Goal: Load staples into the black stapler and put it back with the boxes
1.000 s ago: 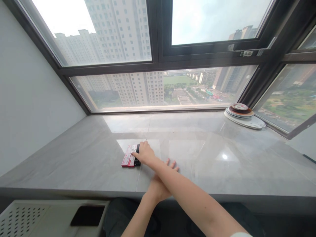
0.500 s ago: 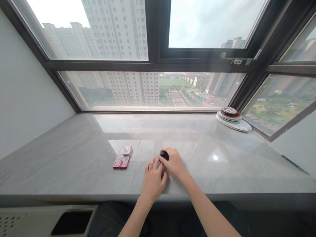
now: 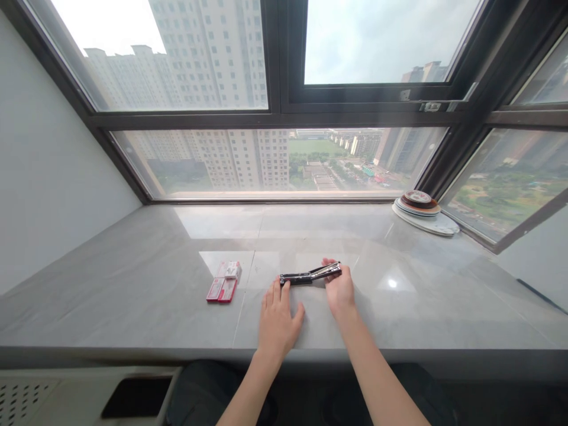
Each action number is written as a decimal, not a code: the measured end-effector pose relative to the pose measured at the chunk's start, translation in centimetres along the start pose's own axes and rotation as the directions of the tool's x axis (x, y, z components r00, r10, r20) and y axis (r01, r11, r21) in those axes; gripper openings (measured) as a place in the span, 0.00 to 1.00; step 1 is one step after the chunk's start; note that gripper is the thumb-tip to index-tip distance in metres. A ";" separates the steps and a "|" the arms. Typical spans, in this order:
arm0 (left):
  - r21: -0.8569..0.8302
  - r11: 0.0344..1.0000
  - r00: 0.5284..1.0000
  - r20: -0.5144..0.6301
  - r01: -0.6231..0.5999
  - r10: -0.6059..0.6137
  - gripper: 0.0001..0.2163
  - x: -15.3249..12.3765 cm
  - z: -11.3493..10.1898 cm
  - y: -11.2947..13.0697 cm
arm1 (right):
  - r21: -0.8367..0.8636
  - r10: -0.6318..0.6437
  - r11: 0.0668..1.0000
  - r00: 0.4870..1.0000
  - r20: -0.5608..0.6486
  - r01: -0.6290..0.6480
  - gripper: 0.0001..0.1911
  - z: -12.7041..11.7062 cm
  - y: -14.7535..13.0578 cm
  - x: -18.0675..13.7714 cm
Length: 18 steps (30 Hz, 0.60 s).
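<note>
A black stapler (image 3: 309, 275) lies swung open flat on the grey stone window sill (image 3: 133, 296), its metal top arm pointing right. My right hand (image 3: 339, 288) grips that metal arm at its right end. My left hand (image 3: 277, 316) lies flat on the sill with fingers stretched out, its fingertips touching the stapler's black left end. Small red and white boxes of staples (image 3: 224, 283) lie on the sill to the left of my left hand.
A stack of plates (image 3: 421, 207) stands at the back right corner of the sill by the window. A white perforated panel (image 3: 26, 396) with a dark object (image 3: 135, 397) on it sits below the sill's front edge at lower left.
My right hand took the stapler from beside the red boxes, brought it right to the middle of the sill and swung it open. My left hand moved up to touch its left end.
</note>
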State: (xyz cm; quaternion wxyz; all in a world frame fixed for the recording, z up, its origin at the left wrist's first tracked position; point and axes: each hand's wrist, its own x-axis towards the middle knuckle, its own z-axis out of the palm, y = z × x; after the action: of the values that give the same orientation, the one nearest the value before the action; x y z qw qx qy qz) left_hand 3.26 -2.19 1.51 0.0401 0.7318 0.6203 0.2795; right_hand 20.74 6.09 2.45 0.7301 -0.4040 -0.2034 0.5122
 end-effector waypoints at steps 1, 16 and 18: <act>-0.011 1.000 1.000 -0.003 -0.007 0.007 0.25 0.0 0.1 0.0 | 0.007 0.036 0.999 0.999 0.003 -0.036 0.13 -1.0 -0.3 0.2; 0.260 0.882 0.900 -0.305 0.392 -0.310 0.16 -1.1 -6.3 -8.6 | -0.567 0.138 0.824 0.970 0.201 0.000 0.24 -7.7 -2.3 -8.4; 0.213 0.931 0.939 -0.243 0.297 -0.244 0.13 -1.7 -6.5 -9.1 | -0.720 0.251 0.694 0.932 0.260 0.014 0.24 -7.2 -2.1 -8.4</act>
State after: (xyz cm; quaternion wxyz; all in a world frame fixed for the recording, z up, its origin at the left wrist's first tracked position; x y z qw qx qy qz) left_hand -7.92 -3.60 2.61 -0.0793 0.6039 0.7463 0.2684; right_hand 23.81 -4.64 0.85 0.4361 -0.5720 -0.4804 0.5018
